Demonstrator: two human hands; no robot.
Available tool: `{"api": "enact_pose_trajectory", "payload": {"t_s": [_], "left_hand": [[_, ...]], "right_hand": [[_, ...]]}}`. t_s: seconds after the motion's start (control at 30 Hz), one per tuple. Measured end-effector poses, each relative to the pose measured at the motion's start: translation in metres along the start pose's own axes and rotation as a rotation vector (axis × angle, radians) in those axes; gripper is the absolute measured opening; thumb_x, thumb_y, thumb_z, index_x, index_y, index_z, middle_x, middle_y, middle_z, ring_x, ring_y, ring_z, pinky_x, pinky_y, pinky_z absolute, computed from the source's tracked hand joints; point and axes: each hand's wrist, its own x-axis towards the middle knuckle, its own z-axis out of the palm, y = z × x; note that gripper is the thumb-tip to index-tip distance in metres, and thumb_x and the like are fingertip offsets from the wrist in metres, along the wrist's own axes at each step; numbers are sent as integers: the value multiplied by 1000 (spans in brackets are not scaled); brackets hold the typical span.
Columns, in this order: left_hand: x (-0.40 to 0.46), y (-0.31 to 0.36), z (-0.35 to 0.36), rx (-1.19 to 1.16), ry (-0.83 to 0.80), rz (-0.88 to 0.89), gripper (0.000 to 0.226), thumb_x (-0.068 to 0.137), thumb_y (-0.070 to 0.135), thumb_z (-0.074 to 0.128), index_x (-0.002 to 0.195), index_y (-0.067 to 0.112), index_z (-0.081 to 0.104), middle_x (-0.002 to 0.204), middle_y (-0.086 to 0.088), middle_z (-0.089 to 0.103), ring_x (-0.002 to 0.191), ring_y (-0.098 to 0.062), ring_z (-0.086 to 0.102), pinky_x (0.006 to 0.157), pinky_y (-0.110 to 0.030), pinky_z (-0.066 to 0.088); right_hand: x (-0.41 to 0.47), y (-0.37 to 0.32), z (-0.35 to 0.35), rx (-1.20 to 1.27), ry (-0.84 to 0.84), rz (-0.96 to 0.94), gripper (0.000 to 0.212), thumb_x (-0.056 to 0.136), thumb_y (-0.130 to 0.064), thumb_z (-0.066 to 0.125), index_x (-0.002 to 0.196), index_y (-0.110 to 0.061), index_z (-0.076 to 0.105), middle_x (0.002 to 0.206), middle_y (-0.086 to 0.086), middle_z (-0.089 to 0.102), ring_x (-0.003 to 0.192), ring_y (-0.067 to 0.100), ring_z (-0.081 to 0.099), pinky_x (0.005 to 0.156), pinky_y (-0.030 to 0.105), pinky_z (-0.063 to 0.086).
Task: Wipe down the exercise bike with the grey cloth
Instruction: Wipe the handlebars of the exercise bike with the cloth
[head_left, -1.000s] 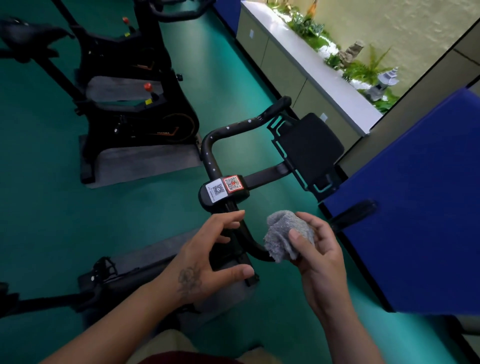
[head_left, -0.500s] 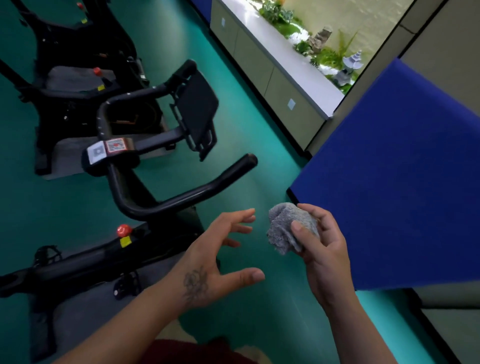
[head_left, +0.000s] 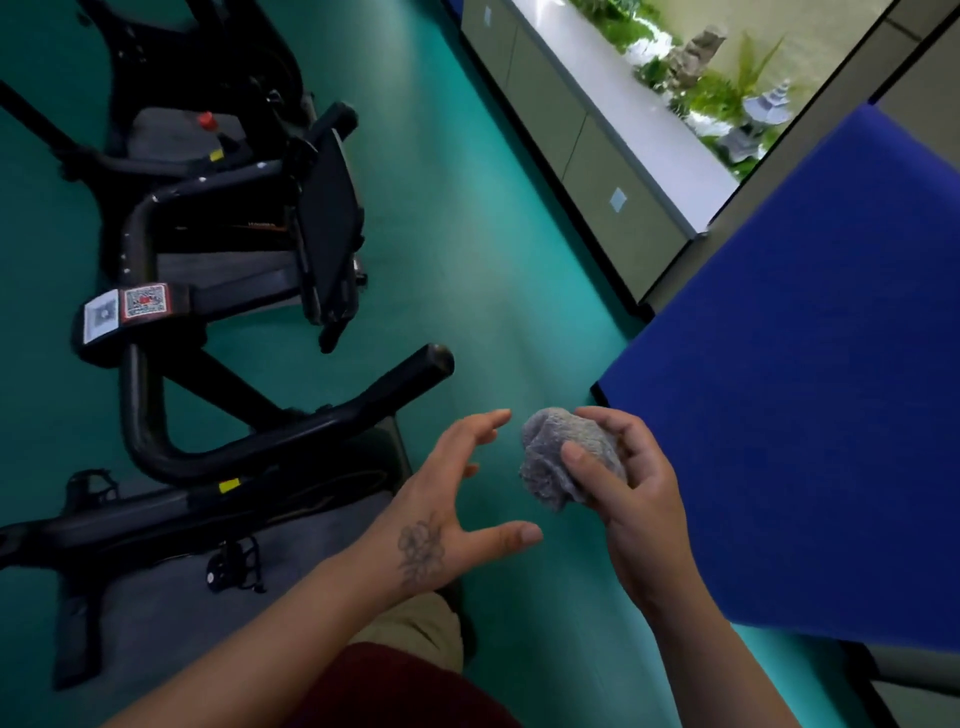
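Where the teal floor (head_left: 467, 218) runs as a smooth, matte strip between the machines on the left and the furniture on the right, it forms the widest open lane in view, and both hands hang over its near end. A blue panel (head_left: 810, 405), flat with a fine felt-like face and a straight dark lower edge, bounds that lane on the right. Beyond it a long low cabinet (head_left: 587, 130) with pale green doors and a smooth white top closes the far right side, its dark plinth meeting the floor in a straight line.

The exercise bike (head_left: 218, 436) stands to the left: black tubular frame, a curved handlebar (head_left: 311, 431) whose blunt rounded end points into the lane, a flat black tablet holder (head_left: 332, 234) above it, and two square code stickers (head_left: 127, 306) on the stem. It rests on a grey mat (head_left: 171, 623) with a coarse surface. A second bike (head_left: 208, 88) of the same black build stands behind it.

The right hand (head_left: 634, 499) holds the grey cloth (head_left: 566, 457), fingers and thumb curled round it; the cloth is bunched into a rough ball of nubbly, towel-like weave, well apart from the bike's handlebar. The left hand (head_left: 457, 504) is spread wide, fingers straight and holding nothing, its fingertips just beside the cloth without touching it.
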Motion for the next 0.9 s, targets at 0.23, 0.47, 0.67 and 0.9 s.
{"api": "enact_pose_trajectory", "payload": {"t_s": [0.23,0.47,0.67,0.9], "left_hand": [[66,-38,0,-56,184,-97,106,80,65,85,164,42,25,164,18,35,156,-4,33,123,-40,42],[110,-53,-16,-81,410,-192,113,74,69,86,165,32,30,163,11,39,155,-9,37,123,-41,41],[134,-50,-21,-75,614,-291,110,79,72,81,165,29,29,164,14,39,154,-8,40,122,-35,40],[199,-62,-13,-109,835,-427,110,78,78,78,165,39,24,166,20,33,155,0,34,124,-43,39]], "right_hand": [[99,-2,15,-81,-187,24,51,73,-43,83,116,-20,70,109,0,75,103,24,73,88,40,62],[185,-17,30,-87,-317,19,55,70,-45,83,115,-17,69,107,1,75,98,19,72,85,33,60],[251,-27,51,-98,-492,27,56,69,-44,83,115,-15,69,104,-5,74,95,11,69,82,26,58],[358,-26,76,-142,-768,32,52,73,-45,81,116,-17,69,105,-4,74,95,12,69,81,27,57]]}}
